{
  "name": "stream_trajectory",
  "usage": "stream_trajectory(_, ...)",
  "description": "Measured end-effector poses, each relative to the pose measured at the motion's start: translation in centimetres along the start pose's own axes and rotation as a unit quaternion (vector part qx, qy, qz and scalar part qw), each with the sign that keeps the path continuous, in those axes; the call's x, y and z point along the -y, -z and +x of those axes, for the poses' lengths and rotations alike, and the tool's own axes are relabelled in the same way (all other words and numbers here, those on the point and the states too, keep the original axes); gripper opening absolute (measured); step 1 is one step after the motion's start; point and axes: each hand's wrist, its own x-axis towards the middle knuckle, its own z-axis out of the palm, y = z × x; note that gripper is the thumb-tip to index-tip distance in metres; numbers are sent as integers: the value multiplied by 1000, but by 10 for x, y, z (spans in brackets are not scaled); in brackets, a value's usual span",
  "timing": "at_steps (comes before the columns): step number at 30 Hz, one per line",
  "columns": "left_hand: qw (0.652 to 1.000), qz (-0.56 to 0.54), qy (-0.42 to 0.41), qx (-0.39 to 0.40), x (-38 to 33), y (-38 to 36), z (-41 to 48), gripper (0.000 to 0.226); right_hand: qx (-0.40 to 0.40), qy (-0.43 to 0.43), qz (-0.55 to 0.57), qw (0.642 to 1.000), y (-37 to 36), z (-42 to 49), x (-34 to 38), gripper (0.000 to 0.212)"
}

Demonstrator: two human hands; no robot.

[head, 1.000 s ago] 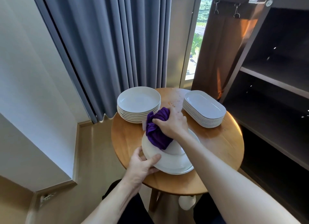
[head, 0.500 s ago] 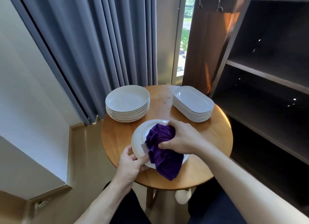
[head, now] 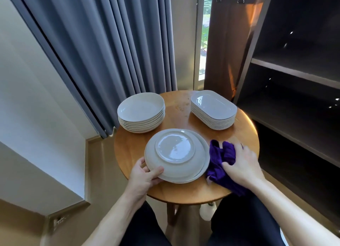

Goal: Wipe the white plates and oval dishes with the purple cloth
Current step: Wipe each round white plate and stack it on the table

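Observation:
A white round plate lies upside down on another plate near the front of the round wooden table. My left hand grips its near-left rim, thumb on top. To its right, my right hand holds the crumpled purple cloth, which rests on the table and hangs over the front edge. A stack of round white plates stands at the back left. A stack of white oval dishes stands at the back right.
Grey curtains hang behind the table on the left. A dark wooden shelf unit stands close on the right. My legs are under the table's near edge. A window strip shows behind the table.
My right hand carried the purple cloth off the plate to the table on its right. The plate, tilted and held up a second ago, now lies upside down.

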Motion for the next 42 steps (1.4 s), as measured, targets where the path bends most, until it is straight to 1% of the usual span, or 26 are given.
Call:
stream_trajectory(2,1000,-3,4,-4,-1,1,1,78,34,2,-1,999,1,1,5,89)
stream_trajectory(3,1000,-2,8,-4,-2,0,1,78,66,1,0,998,3,2,8,101)
stream_trajectory(5,1000,0,10,-5,-4,-2,0,79,115,7,-25,993,5,-1,14,132)
stream_trajectory(6,1000,1,10,-7,-5,-4,-1,80,124,14,-50,991,4,-4,16,143)
stream_trajectory(7,1000,2,8,-9,-7,-7,-1,82,123,30,-80,989,1,-7,17,148)
stream_trajectory(8,1000,2,6,-11,-8,-9,-1,84,115,48,-108,986,-2,-10,19,149)
stream_trajectory(10,1000,-12,8,-13,-11,-12,-1,85,82,74,-133,985,-7,-12,22,141)
stream_trajectory(13,998,-57,26,-15,-15,-17,-1,84,48,94,-113,988,-9,-12,21,118)
stream_trajectory(15,998,-63,17,-21,-20,-21,-2,85,34,102,-98,989,-10,-13,19,108)
stream_trajectory(18,999,-28,-28,-31,-33,-31,-1,82,22,99,-89,991,-10,-15,19,102)
stream_trajectory(23,994,40,-100,-22,-66,-42,7,70,23,91,-93,991,-9,-16,19,104)
stream_trajectory(26,981,109,-162,-11,-86,-47,14,58,18,92,-98,991,-9,-16,19,104)
stream_trajectory(28,966,162,-202,-18,-99,-51,19,56,16,92,-101,990,-9,-17,19,102)
stream_trajectory(30,941,234,-241,-35,-111,-55,23,53,15,93,-101,990,-9,-17,19,102)
stream_trajectory(32,902,325,-281,-42,-118,-61,25,47,14,94,-99,991,-8,-17,20,102)
stream_trajectory(33,877,374,-300,-42,-120,-64,25,45,15,93,-98,991,-8,-17,20,103)
stream_trajectory(35,815,467,-341,-44,-120,-69,25,46,17,91,-99,991,-8,-17,20,103)
stream_trajectory(37,750,541,-377,-55,-119,-72,25,47,15,91,-97,991,-8,-18,19,103)
stream_trajectory(38,723,569,-387,-61,-120,-74,26,48,15,91,-97,991,-8,-18,19,103)
stream_trajectory(40,678,614,-399,-62,-122,-81,26,50,14,92,-99,991,-7,-18,18,102)
stream_trajectory(42,638,653,-406,-45,-121,-92,23,50,15,90,-99,991,-7,-18,17,103)
